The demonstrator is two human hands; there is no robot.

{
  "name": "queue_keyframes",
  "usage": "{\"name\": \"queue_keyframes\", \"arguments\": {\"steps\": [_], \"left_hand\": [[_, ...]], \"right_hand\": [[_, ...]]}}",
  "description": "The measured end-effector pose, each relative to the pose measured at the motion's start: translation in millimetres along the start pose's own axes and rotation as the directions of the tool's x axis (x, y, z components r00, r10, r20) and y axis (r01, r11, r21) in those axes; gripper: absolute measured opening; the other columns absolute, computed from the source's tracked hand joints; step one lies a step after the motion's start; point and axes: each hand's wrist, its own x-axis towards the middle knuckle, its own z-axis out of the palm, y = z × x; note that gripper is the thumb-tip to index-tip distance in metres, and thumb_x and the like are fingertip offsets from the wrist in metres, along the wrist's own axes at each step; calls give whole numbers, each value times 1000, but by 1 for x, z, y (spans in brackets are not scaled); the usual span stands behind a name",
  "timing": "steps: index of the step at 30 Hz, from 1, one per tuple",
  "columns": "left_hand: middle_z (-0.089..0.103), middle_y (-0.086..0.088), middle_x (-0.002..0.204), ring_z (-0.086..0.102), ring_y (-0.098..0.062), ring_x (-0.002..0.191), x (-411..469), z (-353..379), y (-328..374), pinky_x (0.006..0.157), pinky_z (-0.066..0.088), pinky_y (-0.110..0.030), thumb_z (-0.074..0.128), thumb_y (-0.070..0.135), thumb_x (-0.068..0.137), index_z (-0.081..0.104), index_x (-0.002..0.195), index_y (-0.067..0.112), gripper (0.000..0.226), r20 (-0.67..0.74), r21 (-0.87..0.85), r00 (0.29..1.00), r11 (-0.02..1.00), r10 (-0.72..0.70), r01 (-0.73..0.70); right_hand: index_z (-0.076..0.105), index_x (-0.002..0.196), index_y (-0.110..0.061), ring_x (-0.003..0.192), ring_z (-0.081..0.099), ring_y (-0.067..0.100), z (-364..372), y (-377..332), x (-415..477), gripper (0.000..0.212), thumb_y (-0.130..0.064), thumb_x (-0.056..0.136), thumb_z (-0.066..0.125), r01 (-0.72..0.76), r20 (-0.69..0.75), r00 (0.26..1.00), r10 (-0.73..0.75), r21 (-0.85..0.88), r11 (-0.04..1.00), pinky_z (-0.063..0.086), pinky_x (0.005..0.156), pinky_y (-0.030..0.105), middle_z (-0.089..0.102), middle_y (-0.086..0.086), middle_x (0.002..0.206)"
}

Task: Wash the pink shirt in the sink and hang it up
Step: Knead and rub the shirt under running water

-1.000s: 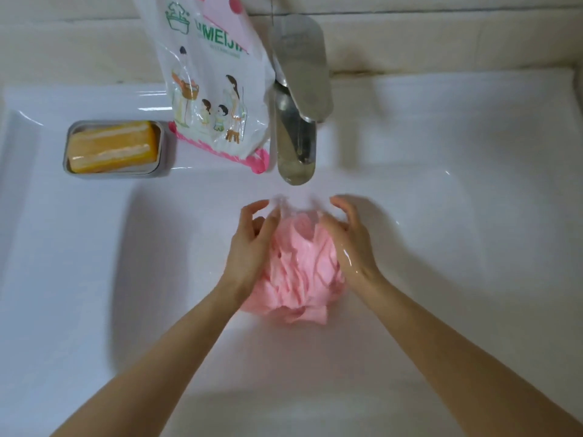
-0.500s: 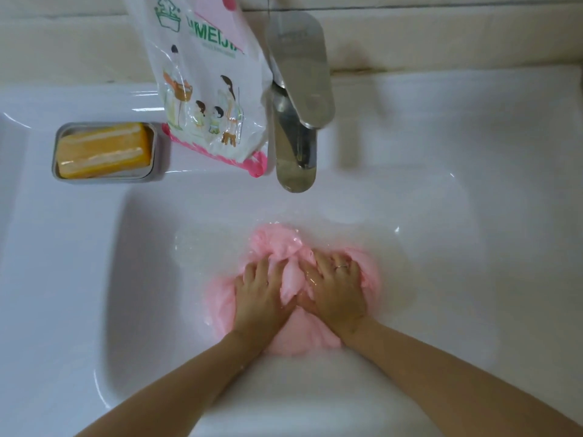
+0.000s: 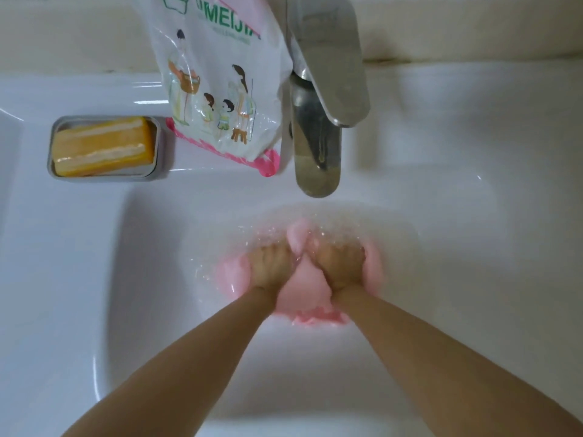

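The pink shirt (image 3: 304, 290) lay bunched and wet at the bottom of the white sink (image 3: 151, 294), directly at 6 o'clock from the spout of the metal faucet (image 3: 318, 152). Both hands were on top of it, side by side and close together. The left hand (image 3: 270, 268) pressed on the part of the cloth at 9 o'clock, and the right hand (image 3: 341, 266) pressed on the part at 3 o'clock. A fold of pink cloth stood up between them. The fingertips of both hands were lost in blur and in the splashing water (image 3: 318, 222) at 12 o'clock of the shirt, so I cannot tell if the fingers were bent into the cloth or lay flat on it. Edges of the shirt showed outside each hand and also at 6 o'clock, between the two forearms.

On the rim of the sink, at 10 o'clock from the shirt, stood a metal soap dish (image 3: 161, 146) with an orange bar of soap (image 3: 104, 146) inside. At 11 o'clock a white and pink detergent bag (image 3: 220, 89), printed with drawn figures, leaned just beside the faucet.
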Motion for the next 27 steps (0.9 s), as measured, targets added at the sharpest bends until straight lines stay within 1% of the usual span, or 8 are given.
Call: {"name": "queue_keyframes", "arguments": {"steps": [5,8,10,11,14,15,18,27], "left_hand": [[63,-1,92,65,-25,91,-7,-41,-1,70,44,-28,47,39,96,60,97,15,28,45,-611,982,772,-182,172],[65,6,92,64,-9,81,-32,-76,-11,65,51,-20,46,47,95,54,104,19,31,49,-976,981,199,-185,86],[59,6,74,56,-6,62,-50,-89,-19,57,45,-20,42,46,96,43,101,19,27,117,-989,978,-112,-174,98],[54,3,72,51,-9,60,-57,-87,-22,58,42,-23,45,50,94,39,102,23,29,106,-993,977,-72,-185,95],[54,0,108,51,-14,92,-70,-44,-21,78,41,-32,47,68,77,41,127,31,62,-174,-637,968,770,-180,29],[49,-7,126,49,-24,110,-70,-22,-20,89,41,-41,43,71,76,42,134,31,71,-212,-445,972,895,-102,-3],[42,-19,143,46,-43,124,-67,12,-15,88,42,-63,39,69,75,38,138,29,75,-168,-248,985,969,-25,-18],[57,-13,79,55,-28,69,-33,43,-14,50,48,-32,57,32,80,47,107,13,35,-548,-38,830,988,106,-152]], "right_hand": [[66,97,-19,93,61,24,-33,-4,11,20,-30,97,49,-332,184,943,277,445,832,38,69,27,67,3,96],[57,107,-42,98,62,10,-65,2,2,32,-24,84,69,-206,177,978,106,836,508,48,80,22,65,-16,105],[52,114,-50,104,60,9,-80,5,-13,47,-33,77,75,-164,193,981,-17,873,460,48,90,27,63,-15,111],[53,116,-49,103,58,11,-84,3,-21,44,-44,77,72,-125,159,987,-14,821,556,46,92,28,62,-13,108],[54,128,-37,120,43,23,-63,6,-39,59,-68,78,48,25,-53,999,-9,296,955,35,103,37,49,1,129],[48,135,-39,130,35,27,-51,5,-43,62,-68,80,43,51,-21,999,-48,179,982,32,108,44,40,5,143],[38,141,-41,132,36,36,-16,7,-55,59,-64,87,38,131,89,987,-133,29,991,33,107,52,33,6,152],[71,98,-19,68,55,31,25,16,-32,40,-47,84,46,296,-229,928,-295,-31,955,43,55,35,64,11,91]]}}
